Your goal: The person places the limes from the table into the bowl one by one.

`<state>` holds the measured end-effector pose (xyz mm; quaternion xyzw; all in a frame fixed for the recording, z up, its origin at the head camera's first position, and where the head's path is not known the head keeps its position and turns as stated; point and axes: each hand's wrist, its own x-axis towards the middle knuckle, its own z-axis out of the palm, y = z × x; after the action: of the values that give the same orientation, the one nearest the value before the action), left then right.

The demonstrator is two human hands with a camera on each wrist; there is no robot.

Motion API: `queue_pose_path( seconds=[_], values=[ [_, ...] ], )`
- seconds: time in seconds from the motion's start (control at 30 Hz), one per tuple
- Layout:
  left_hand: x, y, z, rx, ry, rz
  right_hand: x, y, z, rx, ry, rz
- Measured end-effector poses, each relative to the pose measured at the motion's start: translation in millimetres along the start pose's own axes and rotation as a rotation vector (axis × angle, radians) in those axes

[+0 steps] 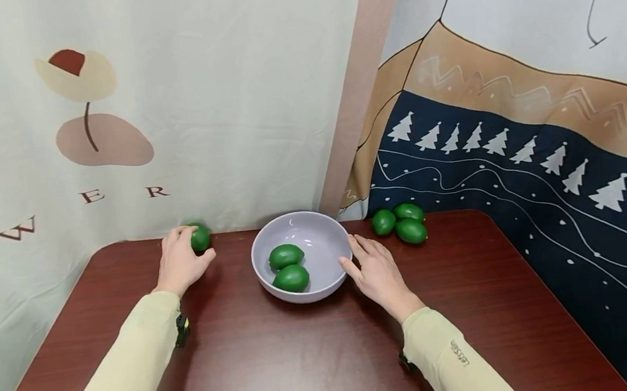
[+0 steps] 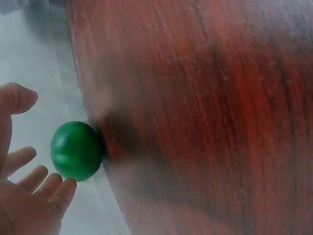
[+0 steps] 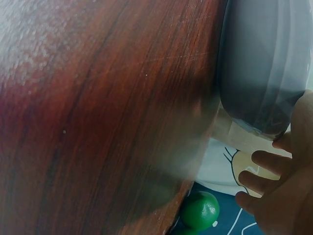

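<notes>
At the back left of the table, my left hand (image 1: 179, 260) reaches beside a green lime-like fruit (image 1: 200, 237), thumb spread away from the fingers. In the left wrist view the fingertips of my left hand (image 2: 36, 161) are at the near side of the fruit (image 2: 77, 151); the thumb stands clear of it. A pale lavender bowl (image 1: 328, 251) holds two green fruits (image 1: 291, 279). My right hand (image 1: 380, 272) holds the bowl's right side, thumb over the rim. In the right wrist view, the index finger of my right hand (image 3: 279, 176) meets the outer wall of the bowl (image 3: 259, 63).
Three more green fruits (image 1: 411, 230) sit together at the back right of the dark red wooden table (image 1: 285, 364), right of my right hand. Behind the table's back edge hang a pale curtain (image 1: 223, 103) and a patterned cloth with white trees (image 1: 519, 186).
</notes>
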<state>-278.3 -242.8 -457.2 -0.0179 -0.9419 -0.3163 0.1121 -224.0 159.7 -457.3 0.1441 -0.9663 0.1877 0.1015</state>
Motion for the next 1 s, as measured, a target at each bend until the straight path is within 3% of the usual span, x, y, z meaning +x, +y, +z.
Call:
queue_pose_path(
  seconds=[0.53,1.0],
  values=[
    [11.8,-13.9,4.4,0.0,0.012,-0.031,0.7,0.7,1.2,0.013,-0.01,0.008],
    [16.6,-18.0,10.8,-0.023,0.017,-0.07,0.1,1.6,0.3,0.024,-0.019,0.017]
  ],
)
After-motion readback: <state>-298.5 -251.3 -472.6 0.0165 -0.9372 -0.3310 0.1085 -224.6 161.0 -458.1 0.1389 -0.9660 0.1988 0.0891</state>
